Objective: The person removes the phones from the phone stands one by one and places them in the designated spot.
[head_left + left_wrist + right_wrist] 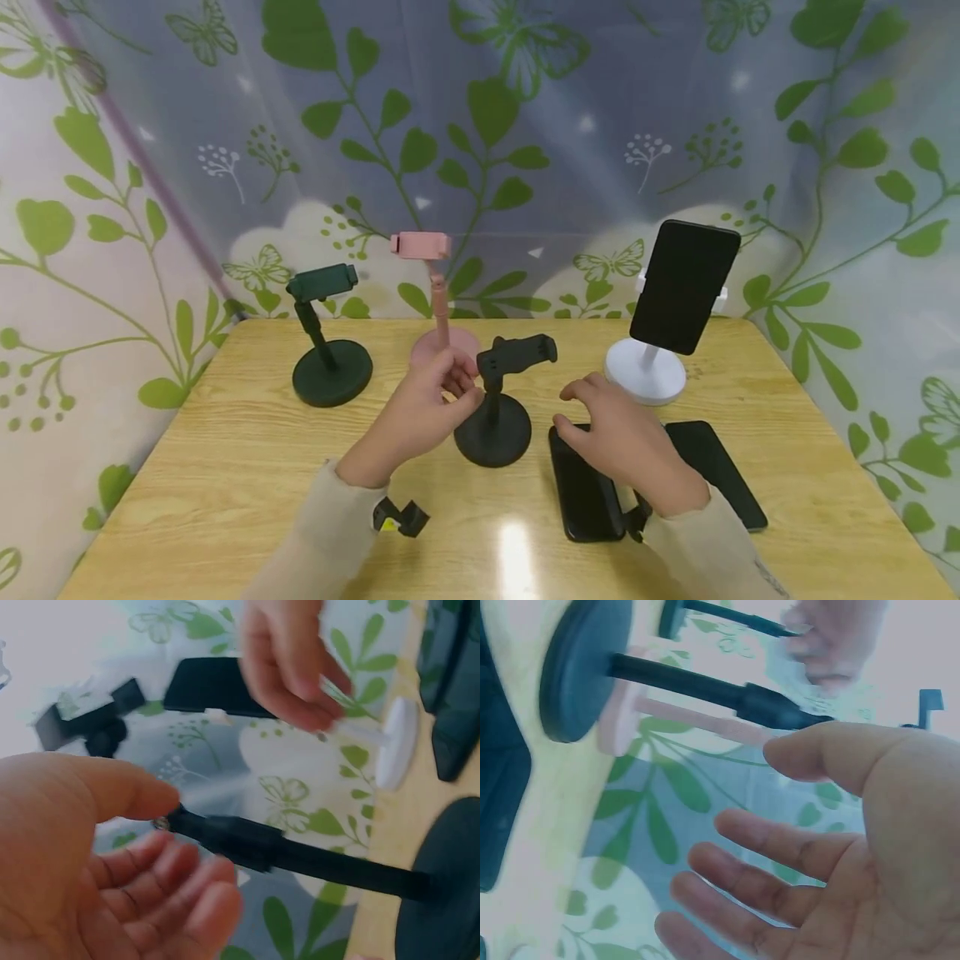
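Note:
My left hand (pixel 427 408) is just left of the black phone stand (pixel 492 433), its fingers loosely bent, with nothing gripped. In the left wrist view, its thumb tip overlaps the neck of the black stand (pixel 337 876). My right hand (pixel 626 433) hovers palm inward to the right of that stand, fingers spread and holding nothing. Below it lies a black phone (pixel 588 492), partly covered by the hand. A second dark phone (pixel 716 475) lies farther right, partly behind the wrist. The black stand's clamp (pixel 517 354) is tilted and holds no phone.
A dark green stand (pixel 330 371) is at the back left, and a pink stand (pixel 440 308) stands behind my left hand. At the back right, a white stand (pixel 645 379) holds an upright phone (pixel 685 287). A leaf-patterned curtain (pixel 570 183) hangs behind the wooden table (pixel 247 467).

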Motion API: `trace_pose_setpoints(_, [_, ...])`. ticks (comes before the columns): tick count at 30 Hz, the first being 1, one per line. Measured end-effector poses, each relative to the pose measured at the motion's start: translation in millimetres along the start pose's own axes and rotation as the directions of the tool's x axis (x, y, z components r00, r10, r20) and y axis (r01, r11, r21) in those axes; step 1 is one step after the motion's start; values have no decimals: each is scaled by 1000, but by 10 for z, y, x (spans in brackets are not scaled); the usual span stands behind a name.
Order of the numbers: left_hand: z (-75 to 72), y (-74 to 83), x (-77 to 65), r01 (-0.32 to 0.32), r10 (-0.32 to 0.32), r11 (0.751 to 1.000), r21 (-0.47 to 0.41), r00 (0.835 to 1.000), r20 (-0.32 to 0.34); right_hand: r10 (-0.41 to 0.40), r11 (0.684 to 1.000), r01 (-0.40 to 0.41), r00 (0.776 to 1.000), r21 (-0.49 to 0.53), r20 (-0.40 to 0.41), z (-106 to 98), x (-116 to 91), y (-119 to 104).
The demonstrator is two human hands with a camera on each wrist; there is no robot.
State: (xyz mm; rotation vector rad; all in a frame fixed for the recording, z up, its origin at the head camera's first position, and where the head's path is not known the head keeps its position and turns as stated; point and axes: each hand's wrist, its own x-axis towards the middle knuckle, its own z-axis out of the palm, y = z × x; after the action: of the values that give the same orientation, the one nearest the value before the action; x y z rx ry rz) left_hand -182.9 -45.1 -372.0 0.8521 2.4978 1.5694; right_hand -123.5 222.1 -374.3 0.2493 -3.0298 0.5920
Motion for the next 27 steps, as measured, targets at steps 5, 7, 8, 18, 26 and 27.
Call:
trace_pose_setpoints(5, [103, -88, 59, 125, -132, 986, 109, 990, 55, -16, 1000, 17, 999, 18, -39, -165, -60, -28])
trace_pose_setpoints(7, [142, -109, 87, 146, -154, 980, 135, 987, 48, -20, 999, 21, 998, 23, -54, -212, -78, -33])
trace_pose_setpoints(8, [160, -119, 101, 149, -156, 978, 149, 987, 37, -20, 999, 22, 998, 27, -61, -229, -86, -33])
trace_pose_setpoints(18, [348, -197, 353, -19, 18, 921, 390, 1000, 5, 10, 999, -5, 995, 40, -101, -310, -170, 37])
trace_pose_setpoints(26, [472, -220, 676, -60, 55, 915, 398, 998, 24, -1, 999, 7, 992, 44, -126, -414, -196, 69])
trace_pose_setpoints(27, [490, -230, 723, -61, 56, 915, 398, 998, 26, -4, 999, 10, 991, 46, -132, -429, -201, 75])
